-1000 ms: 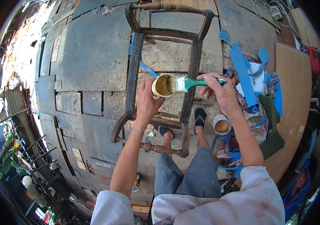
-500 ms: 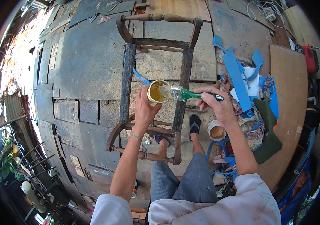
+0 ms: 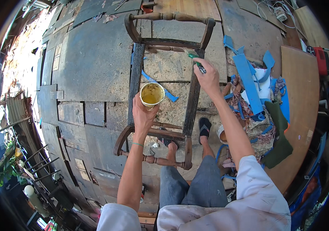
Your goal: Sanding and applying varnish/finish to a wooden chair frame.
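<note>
My left hand [image 3: 143, 116] is wrapped round a small white tub [image 3: 152, 94] with yellowish liquid in it. The tub is over the open middle of a dark wooden chair frame [image 3: 136, 79], by its left rail. In my right hand [image 3: 208, 78] is a paintbrush [image 3: 193, 56] with a green ferrule. Its bristles are at the far right corner of the frame, where the right rail meets the far crossbar; the tips are hard to make out. The frame lies on the floor, with turned spindles at its far and near ends.
Blue foam strips [image 3: 246, 82] and rags are heaped right of the frame. A dark green cloth [image 3: 278, 134] lies beside a wooden board [image 3: 301, 88]. Near my right foot [image 3: 205, 129] stands a second cup [image 3: 222, 134], partly behind my forearm. Worn boards [image 3: 95, 61] cover the floor.
The brush has come out of the tub and moved away from me to the frame's far right corner. My left hand with the tub has shifted slightly left and nearer me.
</note>
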The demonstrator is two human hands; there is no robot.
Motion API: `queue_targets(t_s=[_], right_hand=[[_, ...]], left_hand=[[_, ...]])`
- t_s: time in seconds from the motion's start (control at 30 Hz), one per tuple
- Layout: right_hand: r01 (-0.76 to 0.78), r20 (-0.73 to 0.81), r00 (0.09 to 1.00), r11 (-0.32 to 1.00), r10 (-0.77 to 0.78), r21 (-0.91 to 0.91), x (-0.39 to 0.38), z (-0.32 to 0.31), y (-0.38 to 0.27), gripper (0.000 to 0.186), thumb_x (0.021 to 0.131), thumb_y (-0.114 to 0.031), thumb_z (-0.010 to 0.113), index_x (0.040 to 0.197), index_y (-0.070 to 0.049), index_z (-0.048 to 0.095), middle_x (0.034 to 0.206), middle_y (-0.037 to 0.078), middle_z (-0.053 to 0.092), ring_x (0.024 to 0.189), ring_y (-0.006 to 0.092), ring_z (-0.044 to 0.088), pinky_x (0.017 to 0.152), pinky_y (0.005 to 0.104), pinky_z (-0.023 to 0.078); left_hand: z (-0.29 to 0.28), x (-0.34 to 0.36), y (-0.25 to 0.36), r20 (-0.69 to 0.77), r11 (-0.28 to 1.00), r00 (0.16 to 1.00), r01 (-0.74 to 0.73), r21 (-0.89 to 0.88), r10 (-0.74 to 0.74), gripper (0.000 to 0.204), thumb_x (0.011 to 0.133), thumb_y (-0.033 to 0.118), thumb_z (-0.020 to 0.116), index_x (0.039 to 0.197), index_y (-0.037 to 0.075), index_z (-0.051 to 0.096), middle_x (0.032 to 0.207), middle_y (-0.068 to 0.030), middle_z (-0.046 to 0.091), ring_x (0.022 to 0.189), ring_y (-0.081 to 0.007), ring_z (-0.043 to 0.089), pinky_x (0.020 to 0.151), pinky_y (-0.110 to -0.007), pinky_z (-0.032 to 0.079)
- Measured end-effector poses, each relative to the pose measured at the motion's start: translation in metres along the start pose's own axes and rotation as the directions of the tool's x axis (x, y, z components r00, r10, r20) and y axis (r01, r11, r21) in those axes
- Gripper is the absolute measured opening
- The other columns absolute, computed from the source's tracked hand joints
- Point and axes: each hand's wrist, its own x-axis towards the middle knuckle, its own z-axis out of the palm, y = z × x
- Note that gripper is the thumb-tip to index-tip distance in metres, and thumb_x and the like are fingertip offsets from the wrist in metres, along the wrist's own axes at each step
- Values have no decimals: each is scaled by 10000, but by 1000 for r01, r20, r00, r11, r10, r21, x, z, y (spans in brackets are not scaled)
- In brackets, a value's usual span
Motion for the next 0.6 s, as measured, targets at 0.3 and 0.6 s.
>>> queue_targets(t_s=[0.3,0.6], right_hand=[[59,-108,987,905,-114,-422,9,46,12,347,844,-157,626,1184,-96,599,944,128,591,919,321,591,763,450,508],[13,-149,985,901,-86,-434,21,50,11,366,872,-189,619,1212,-60,574,977,159,602,915,337,597,760,441,511]], left_hand=[[-19,-17,-18,-37,999,999,35,-19,-36,523,742,165,773,1175,10,524,1095,-126,588,989,-237,608,784,-357,512],[-26,-17,-13,-30,999,999,29,-30,-30,519,749,195,773,1168,15,527,1079,-134,587,1003,-281,598,851,-402,467]])
